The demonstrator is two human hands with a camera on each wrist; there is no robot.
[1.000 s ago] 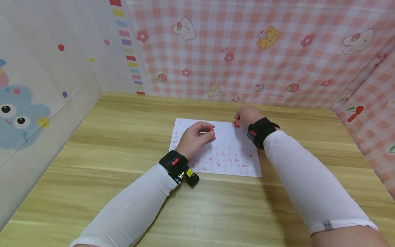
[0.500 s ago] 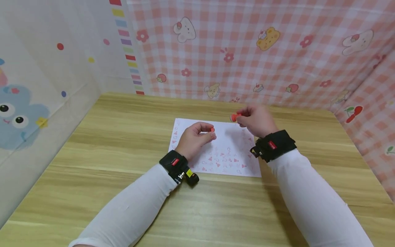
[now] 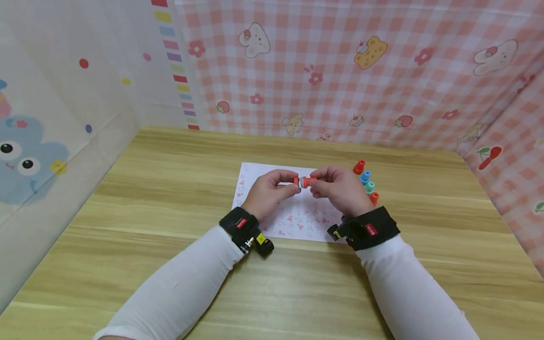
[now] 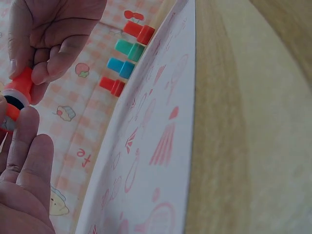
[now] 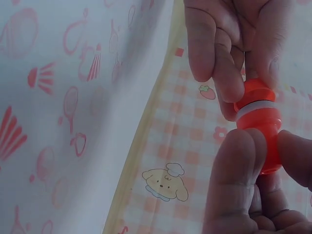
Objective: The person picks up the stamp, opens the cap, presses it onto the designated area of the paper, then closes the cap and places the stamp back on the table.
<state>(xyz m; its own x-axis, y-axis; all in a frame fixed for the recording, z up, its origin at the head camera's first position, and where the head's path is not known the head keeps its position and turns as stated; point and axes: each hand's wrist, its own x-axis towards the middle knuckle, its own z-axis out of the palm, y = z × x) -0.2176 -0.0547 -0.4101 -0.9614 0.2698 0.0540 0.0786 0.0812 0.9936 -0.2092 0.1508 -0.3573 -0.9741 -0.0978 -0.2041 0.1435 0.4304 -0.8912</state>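
Over the white sheet, an orange stamp is held sideways by the right hand, its body pinched between thumb and fingers, its pale end turned toward an orange cap. That cap is gripped by the thumb and fingertips of the left hand. Both pieces are brought close and face to face; whether they touch cannot be told. The sheet is printed all over its visible part with small pink shuttlecocks and rackets, and its middle is partly covered by the hands. It is laid flat on a wood-grained table, which is enclosed at the back and right by pink checked cloth patterned with animals, flowers and strawberries, and at the left by white cloth bearing dots and a blue cartoon figure. Beside the sheet's right edge, four stamps are lined up: a red stamp, a blue stamp, a teal stamp and an orange-red stamp, the last partly hidden by the right hand. Each wrist is wrapped in a black strap above a white sleeve.
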